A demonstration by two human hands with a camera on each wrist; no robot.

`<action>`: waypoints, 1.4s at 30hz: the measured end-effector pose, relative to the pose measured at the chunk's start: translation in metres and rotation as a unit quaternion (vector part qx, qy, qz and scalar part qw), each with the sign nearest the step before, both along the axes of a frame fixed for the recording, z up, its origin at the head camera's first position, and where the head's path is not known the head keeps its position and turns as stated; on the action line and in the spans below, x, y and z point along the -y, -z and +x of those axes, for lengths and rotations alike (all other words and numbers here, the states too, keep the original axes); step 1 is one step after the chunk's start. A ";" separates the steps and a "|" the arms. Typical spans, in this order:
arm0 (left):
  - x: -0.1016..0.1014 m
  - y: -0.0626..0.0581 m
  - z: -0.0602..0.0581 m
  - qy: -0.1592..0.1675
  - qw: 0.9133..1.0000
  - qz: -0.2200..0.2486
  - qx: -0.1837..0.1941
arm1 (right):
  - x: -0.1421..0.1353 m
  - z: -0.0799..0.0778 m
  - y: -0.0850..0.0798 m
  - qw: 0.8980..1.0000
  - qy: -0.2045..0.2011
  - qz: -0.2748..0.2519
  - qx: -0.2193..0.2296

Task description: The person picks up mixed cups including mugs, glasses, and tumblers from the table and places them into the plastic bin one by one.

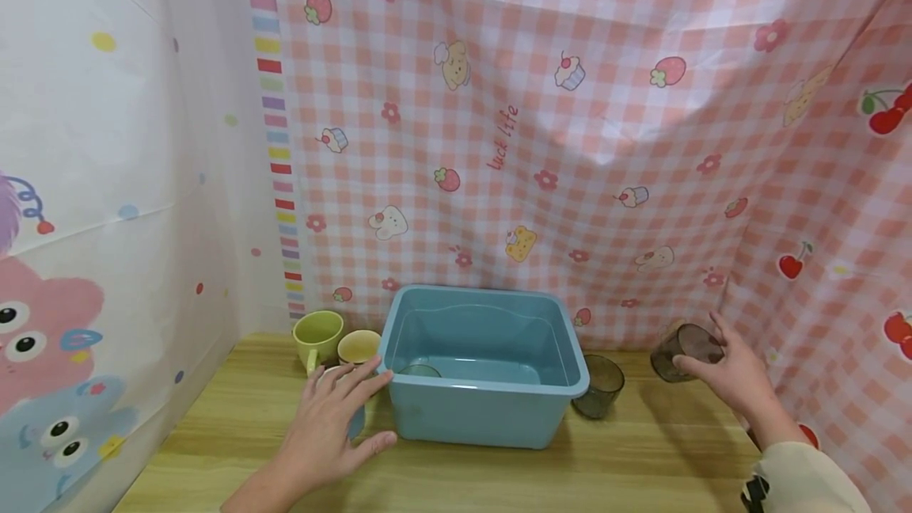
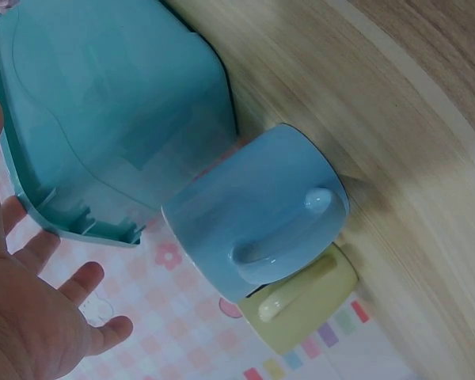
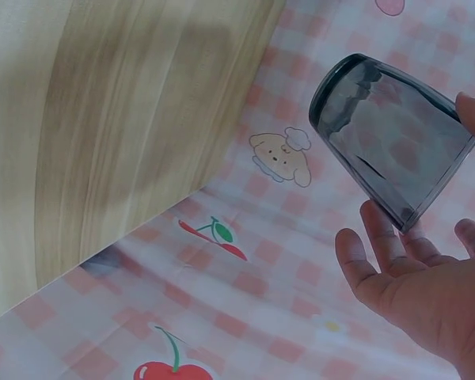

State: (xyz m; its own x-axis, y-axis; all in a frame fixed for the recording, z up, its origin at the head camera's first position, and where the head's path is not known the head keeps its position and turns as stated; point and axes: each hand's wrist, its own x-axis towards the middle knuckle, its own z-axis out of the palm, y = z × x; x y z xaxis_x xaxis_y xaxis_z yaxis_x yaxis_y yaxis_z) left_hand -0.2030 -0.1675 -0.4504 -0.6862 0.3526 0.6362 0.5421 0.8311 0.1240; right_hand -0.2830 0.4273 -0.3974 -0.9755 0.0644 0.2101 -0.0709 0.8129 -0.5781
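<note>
My right hand (image 1: 741,378) pinches a dark tinted drinking glass (image 1: 668,360) near its rim and holds it off the table at the right, tilted. In the right wrist view the same glass (image 3: 392,142) sits between thumb and fingers. My left hand (image 1: 324,426) has its fingers spread, with fingertips at the left rim of a blue plastic bin (image 1: 484,418). Partly covered by that hand is a blue mug (image 2: 261,206), beside the bin. Inside the bin, at the left, the rim of a clear glass (image 1: 420,370) shows.
Another dark glass (image 1: 600,390) stands against the bin's right side. Left of the bin are a green mug (image 1: 317,331) and a pale yellow cup (image 1: 359,345). All stand on a wooden table (image 1: 606,473), with a checked cloth (image 1: 499,141) hanging behind and at the right.
</note>
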 end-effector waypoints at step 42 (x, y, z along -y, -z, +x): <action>0.001 0.004 -0.002 0.003 1.000 0.003 0.001 | 0.041 0.005 -0.032 0.999 -0.021 -0.028 -0.038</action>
State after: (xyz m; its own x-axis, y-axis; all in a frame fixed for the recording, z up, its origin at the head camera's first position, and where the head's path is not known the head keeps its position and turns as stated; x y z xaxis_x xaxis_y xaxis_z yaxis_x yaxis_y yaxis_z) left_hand -0.2052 -0.1688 -0.4540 -0.6856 0.3532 0.6366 0.5467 0.8272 0.1299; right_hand -0.2779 0.3863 -0.3656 -0.9590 0.0379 0.2810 -0.1494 0.7748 -0.6143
